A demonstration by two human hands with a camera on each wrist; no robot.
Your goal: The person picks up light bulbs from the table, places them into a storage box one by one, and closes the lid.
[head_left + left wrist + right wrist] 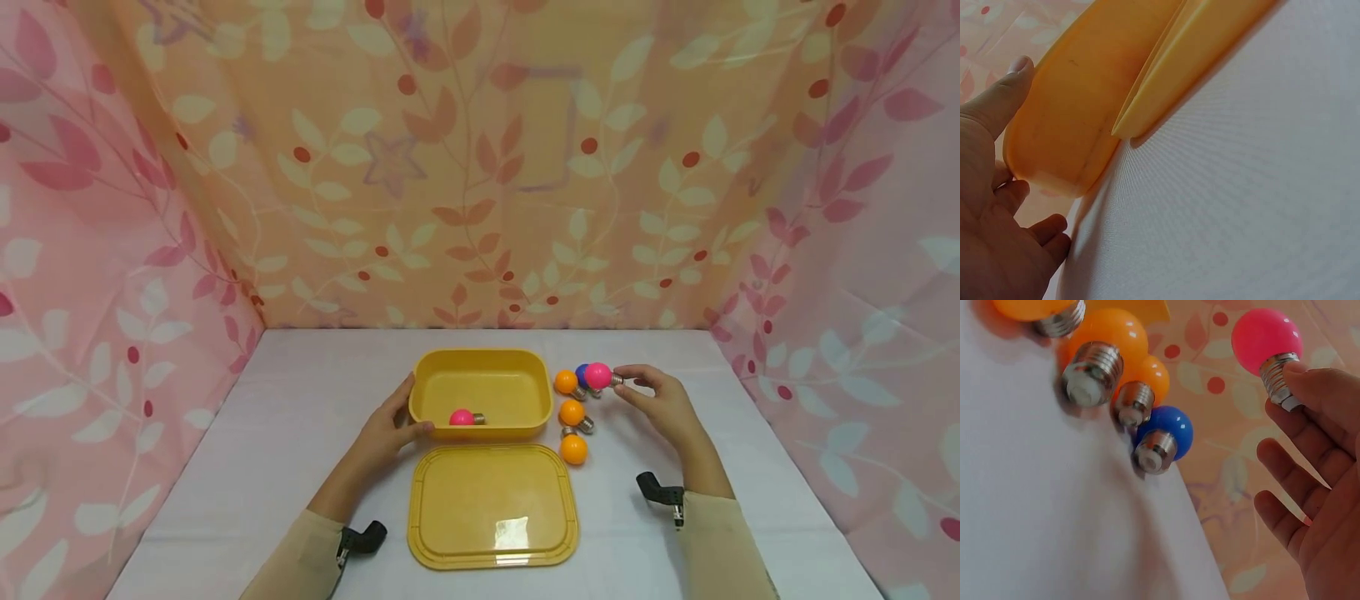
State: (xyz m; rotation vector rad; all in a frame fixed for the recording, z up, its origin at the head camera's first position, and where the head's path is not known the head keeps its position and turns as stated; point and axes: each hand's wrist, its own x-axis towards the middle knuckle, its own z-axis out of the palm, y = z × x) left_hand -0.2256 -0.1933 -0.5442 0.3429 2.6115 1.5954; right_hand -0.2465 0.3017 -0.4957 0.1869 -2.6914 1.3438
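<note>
My right hand (pixel 663 404) pinches a pink light bulb (pixel 598 376) by its metal screw base between thumb and fingertips, lifted above the table in the right wrist view. Close by lie a blue bulb (pixel 1166 431) and several orange bulbs (pixel 572 412), right of a yellow plastic box (pixel 480 432). My left hand (pixel 385 429) holds this box at its left end, thumb (pixel 1007 94) against the near wall and fingers round the corner. Inside the box, by its front wall, a second pink bulb (pixel 461 417) lies on its side.
A flat yellow lid (pixel 491 500) lies on the white-covered table (pixel 262 467) just in front of the box. Patterned cloth (pixel 480 208) hangs behind the table and along both sides. Each sleeve carries a black wrist camera (pixel 660 489).
</note>
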